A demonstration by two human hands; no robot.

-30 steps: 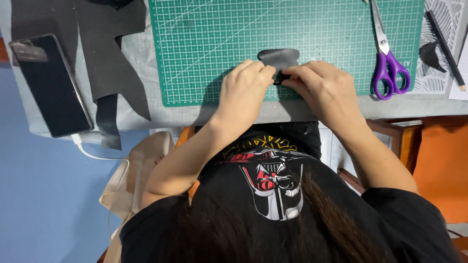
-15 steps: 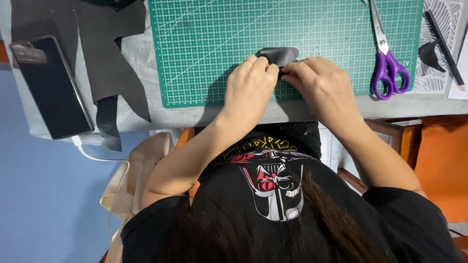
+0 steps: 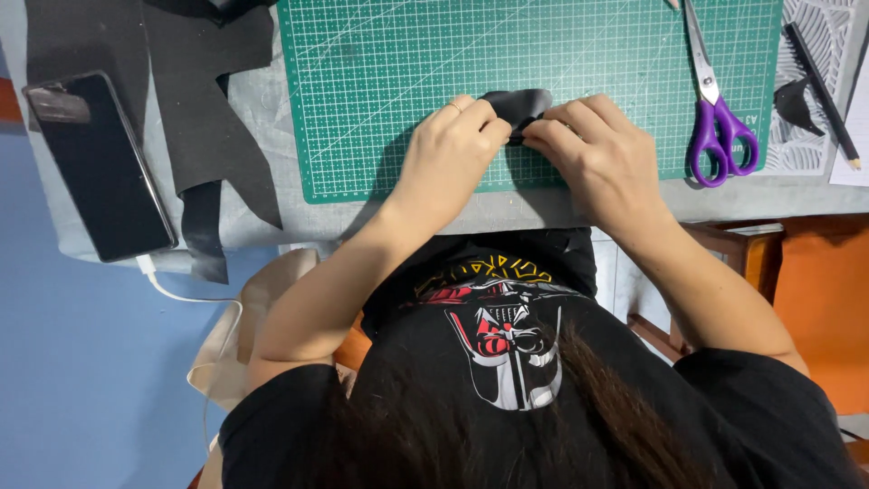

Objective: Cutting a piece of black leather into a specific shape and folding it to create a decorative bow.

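A grey table (image 3: 507, 210) carries a green mat (image 3: 543, 54) with a printed grid. Far left lie dark scraps (image 3: 213, 136) and a phone (image 3: 100, 167); purple-handled scissors (image 3: 711, 109) and a pencil (image 3: 822, 83) sit right. At the mat's near edge, the left hand (image 3: 448, 154) and right hand (image 3: 602, 158) meet over a small black piece (image 3: 518, 104). Fingers of both hands are curled closed, tips pinching the piece's near edge; the far part lies flat on the mat. Judged: light, thin, pliable, bending without cracking, not fragile. Best held at the folded edge, thumb against forefinger, one pinch each side.
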